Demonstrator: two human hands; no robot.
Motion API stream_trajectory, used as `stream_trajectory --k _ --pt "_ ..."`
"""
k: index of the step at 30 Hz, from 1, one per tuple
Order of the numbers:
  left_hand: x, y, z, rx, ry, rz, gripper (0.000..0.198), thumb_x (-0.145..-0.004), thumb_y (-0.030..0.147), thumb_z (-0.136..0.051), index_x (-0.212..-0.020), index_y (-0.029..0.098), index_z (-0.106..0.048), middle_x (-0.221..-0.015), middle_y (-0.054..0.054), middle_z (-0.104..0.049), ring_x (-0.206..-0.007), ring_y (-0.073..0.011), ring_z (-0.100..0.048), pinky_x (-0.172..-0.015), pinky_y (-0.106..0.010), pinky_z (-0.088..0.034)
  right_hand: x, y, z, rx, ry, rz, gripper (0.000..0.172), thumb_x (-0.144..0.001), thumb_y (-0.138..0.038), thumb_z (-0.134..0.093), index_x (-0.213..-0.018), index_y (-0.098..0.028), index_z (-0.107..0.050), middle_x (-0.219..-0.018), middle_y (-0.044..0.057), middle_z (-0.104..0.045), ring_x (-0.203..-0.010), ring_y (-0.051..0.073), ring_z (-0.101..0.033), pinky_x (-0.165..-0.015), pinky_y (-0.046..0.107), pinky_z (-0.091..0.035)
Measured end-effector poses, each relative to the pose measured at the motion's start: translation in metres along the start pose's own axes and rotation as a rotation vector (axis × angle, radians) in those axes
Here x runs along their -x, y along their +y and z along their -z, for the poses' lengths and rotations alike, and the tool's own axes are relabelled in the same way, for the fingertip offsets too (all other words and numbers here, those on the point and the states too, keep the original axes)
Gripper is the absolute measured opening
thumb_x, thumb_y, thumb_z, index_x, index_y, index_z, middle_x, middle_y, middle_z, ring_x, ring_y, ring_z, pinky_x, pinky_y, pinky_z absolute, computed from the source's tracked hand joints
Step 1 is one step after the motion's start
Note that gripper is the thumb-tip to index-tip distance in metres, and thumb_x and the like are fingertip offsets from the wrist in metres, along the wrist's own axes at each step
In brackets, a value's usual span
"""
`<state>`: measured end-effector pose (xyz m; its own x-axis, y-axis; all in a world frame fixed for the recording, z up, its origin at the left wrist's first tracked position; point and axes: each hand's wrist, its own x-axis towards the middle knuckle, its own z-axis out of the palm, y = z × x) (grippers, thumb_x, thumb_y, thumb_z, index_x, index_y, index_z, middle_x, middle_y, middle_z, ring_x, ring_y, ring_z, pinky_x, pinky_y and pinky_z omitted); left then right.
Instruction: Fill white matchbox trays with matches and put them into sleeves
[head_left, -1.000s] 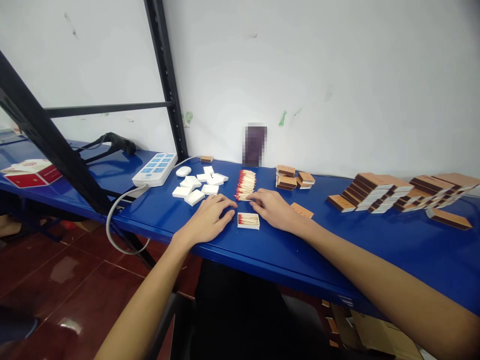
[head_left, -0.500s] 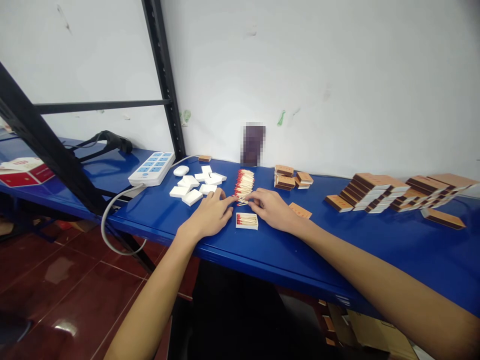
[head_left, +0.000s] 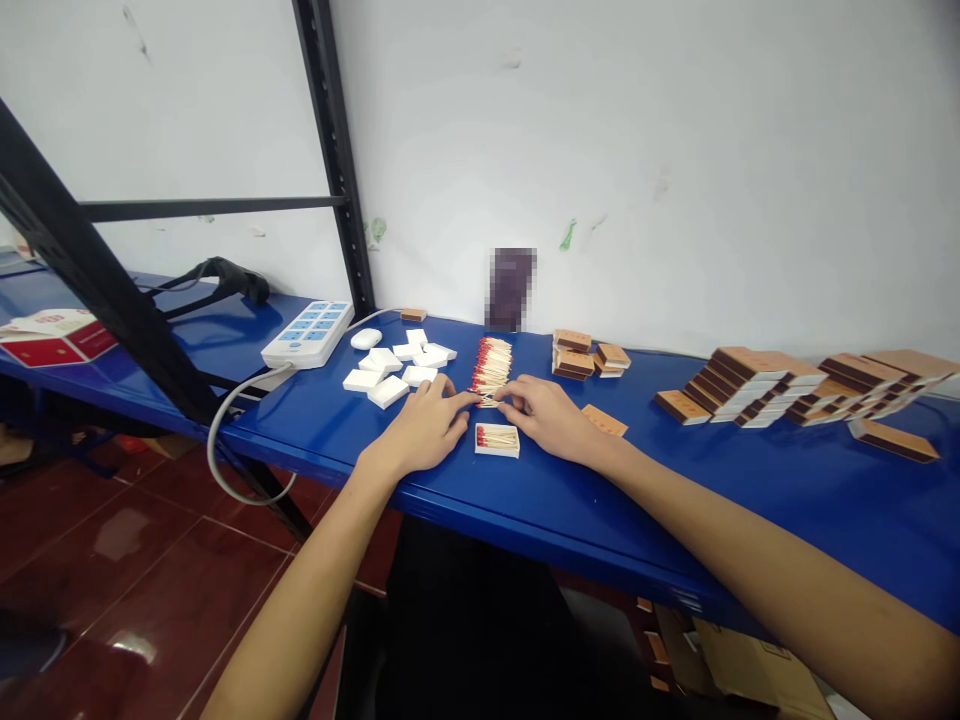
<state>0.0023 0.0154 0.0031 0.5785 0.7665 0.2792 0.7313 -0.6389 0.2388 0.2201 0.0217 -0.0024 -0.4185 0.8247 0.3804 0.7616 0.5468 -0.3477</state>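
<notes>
A long pile of red-headed matches [head_left: 493,362] lies on the blue table in front of me. My left hand [head_left: 426,428] is at its near left end, index finger stretched to the red heads, thumb apart. At the plain stick ends is my right hand [head_left: 551,418], its thumb and index finger closed on a few matches. Just below the fingertips sits a white matchbox tray [head_left: 497,453], partly filled with matches whose heads point left. Beside the right wrist lies an orange matchbox sleeve [head_left: 604,421], partly covered by the hand.
Several white trays [head_left: 388,391] lie loosely to the left, near a power strip [head_left: 309,335] and a white rounded case [head_left: 366,339]. Orange matchboxes [head_left: 574,364] stand behind my right hand. Larger matchbox stacks [head_left: 739,380] are farther right. A black shelf post [head_left: 337,150] rises at the left.
The whole view has shifted slightly. My fingers stay at the near end of the match pile, with the right fingertips a little closer together on the sticks.
</notes>
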Motion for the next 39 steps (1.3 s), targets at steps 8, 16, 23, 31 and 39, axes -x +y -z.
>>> stream_trajectory --k 8,16,23,31,39 --pt "0.0005 0.0 -0.0003 0.03 0.019 0.001 0.039 -0.096 0.032 -0.037 -0.129 0.025 -0.056 -0.111 -0.009 -0.048 -0.101 -0.0244 -0.05 -0.093 -0.044 -0.042 0.0002 0.0023 -0.0012 -0.015 -0.006 0.0 0.018 -0.091 -0.024 -0.052 -0.102 -0.018 -0.065 -0.085 0.003 -0.057 -0.073 0.015 -0.053 -0.067 0.028 -0.039" --pt "0.0003 -0.0014 -0.0014 0.046 0.031 0.008 0.037 -0.095 0.032 -0.039 -0.126 0.022 -0.057 -0.112 -0.01 -0.049 -0.104 -0.0249 -0.051 -0.095 -0.044 -0.042 0.0001 0.0024 -0.0008 -0.019 -0.004 0.001 0.013 -0.09 -0.023 -0.052 -0.089 -0.018 -0.063 -0.084 0.003 -0.056 -0.074 0.015 -0.053 -0.068 0.027 -0.04" --pt "0.0009 -0.0002 0.0001 0.046 0.031 0.016 0.037 -0.095 0.033 -0.039 -0.125 0.019 -0.057 -0.113 -0.011 -0.05 -0.106 -0.0258 -0.051 -0.095 -0.045 -0.043 0.0004 0.0037 -0.0006 -0.019 0.015 0.041 0.011 -0.089 -0.02 -0.052 -0.087 -0.018 -0.062 -0.093 0.005 -0.055 -0.078 0.015 -0.054 -0.071 0.028 -0.043" --pt "0.0007 -0.0015 0.0 0.05 0.035 0.002 0.035 -0.095 0.033 -0.04 -0.123 0.02 -0.057 -0.113 -0.01 -0.05 -0.106 -0.0254 -0.051 -0.096 -0.045 -0.042 0.0006 0.0031 0.001 0.057 -0.013 0.113 0.017 -0.092 -0.019 -0.048 -0.089 -0.018 -0.065 -0.089 0.006 -0.062 -0.082 0.018 -0.058 -0.072 0.029 -0.043" --pt "0.0004 -0.0008 0.0006 0.054 0.026 0.003 0.033 -0.096 0.033 -0.04 -0.121 0.019 -0.057 -0.112 -0.01 -0.051 -0.106 -0.0254 -0.051 -0.096 -0.044 -0.042 0.0035 -0.0008 0.0041 0.128 -0.057 0.136 0.025 -0.095 -0.02 -0.043 -0.103 -0.019 -0.067 -0.099 0.008 -0.062 -0.09 0.02 -0.06 -0.077 0.032 -0.046"
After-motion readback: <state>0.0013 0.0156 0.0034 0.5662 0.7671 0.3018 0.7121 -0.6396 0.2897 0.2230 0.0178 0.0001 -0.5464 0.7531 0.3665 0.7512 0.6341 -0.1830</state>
